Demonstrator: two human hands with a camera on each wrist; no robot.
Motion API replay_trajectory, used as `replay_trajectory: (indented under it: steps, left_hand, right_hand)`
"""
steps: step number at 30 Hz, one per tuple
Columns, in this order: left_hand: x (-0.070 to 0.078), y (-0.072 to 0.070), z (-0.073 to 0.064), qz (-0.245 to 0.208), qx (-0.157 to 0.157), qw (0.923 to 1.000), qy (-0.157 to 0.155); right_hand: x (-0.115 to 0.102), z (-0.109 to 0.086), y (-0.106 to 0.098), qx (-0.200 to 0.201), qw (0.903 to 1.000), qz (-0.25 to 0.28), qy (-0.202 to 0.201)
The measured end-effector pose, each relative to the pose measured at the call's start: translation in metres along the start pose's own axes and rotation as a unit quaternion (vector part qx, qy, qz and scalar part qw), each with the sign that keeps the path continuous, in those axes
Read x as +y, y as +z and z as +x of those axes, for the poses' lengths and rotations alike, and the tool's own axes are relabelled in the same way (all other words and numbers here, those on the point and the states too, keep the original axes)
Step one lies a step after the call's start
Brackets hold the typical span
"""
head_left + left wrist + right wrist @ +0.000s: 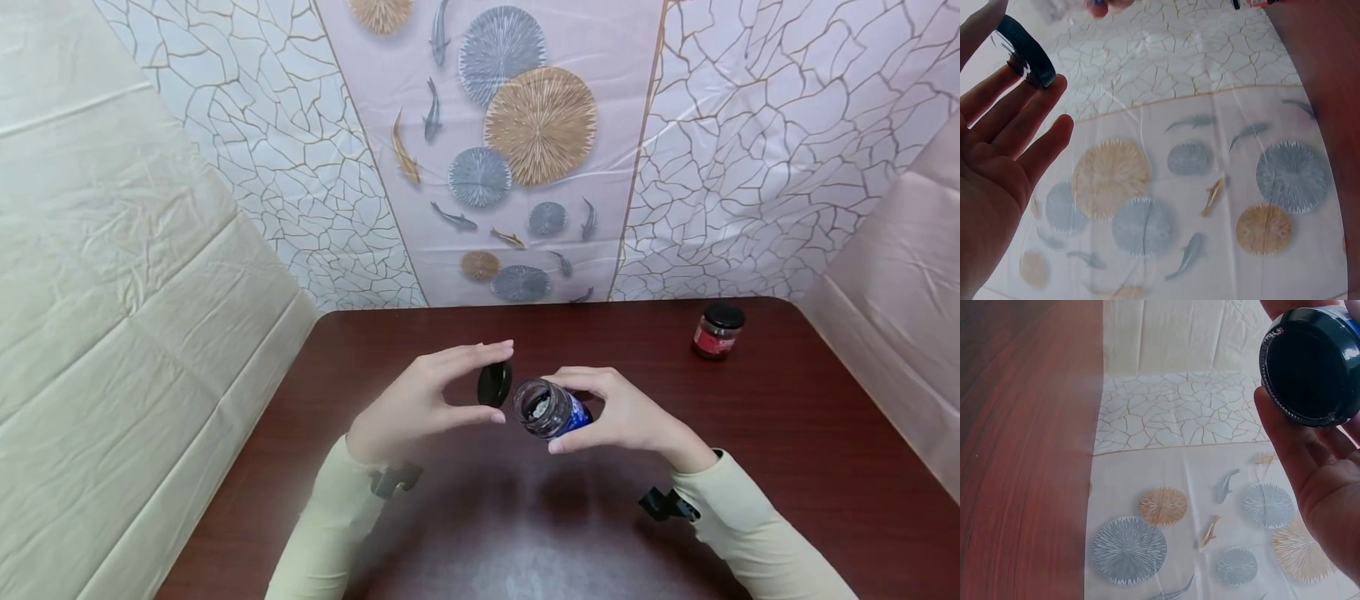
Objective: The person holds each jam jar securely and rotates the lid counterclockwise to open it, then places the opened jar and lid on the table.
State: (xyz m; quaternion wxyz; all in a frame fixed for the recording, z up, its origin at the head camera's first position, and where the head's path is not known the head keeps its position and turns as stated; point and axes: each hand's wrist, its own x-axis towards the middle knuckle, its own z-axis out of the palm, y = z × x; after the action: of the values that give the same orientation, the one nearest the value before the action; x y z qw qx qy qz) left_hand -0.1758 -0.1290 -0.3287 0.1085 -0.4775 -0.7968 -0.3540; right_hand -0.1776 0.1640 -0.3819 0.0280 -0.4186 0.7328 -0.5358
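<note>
The step in hand looks like work with the lid [495,384], though taking off or putting on cannot be told. The left hand [423,400] pinches it between thumb and fingers, just beside the mouth of the jar [557,410]. The right hand [622,408] grips that jar above the table [787,433] — tilted, mouth toward the lid — so the next move likely calls for steadying it.

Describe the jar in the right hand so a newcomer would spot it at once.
Over the dark reddish table, find the right hand. It grips a tilted open jar. Its blue label and uncovered mouth set it apart from the red-labelled jar near the table's far right corner, which wears a black lid.
</note>
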Motion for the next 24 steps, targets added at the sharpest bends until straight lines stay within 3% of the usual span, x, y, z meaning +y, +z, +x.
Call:
replay_trajectory:
  steps: [7,17,24]
  left_hand:
    - [-0.007,-0.015,-0.006,-0.005,0.049,0.9986,-0.022]
    - [-0.018,-0.040,-0.013,0.045,0.110,0.9925,-0.026]
    - [-0.015,-0.054,-0.013,0.062,0.148,0.9865,-0.033]
  right_hand:
    - [-0.001,-0.001,-0.001,0.001,0.9995,0.028,0.012]
    - [-0.001,0.000,-0.002,0.004,0.9994,0.032,0.011]
    - [-0.003,-0.001,-0.003,0.009,0.9994,0.028,0.020]
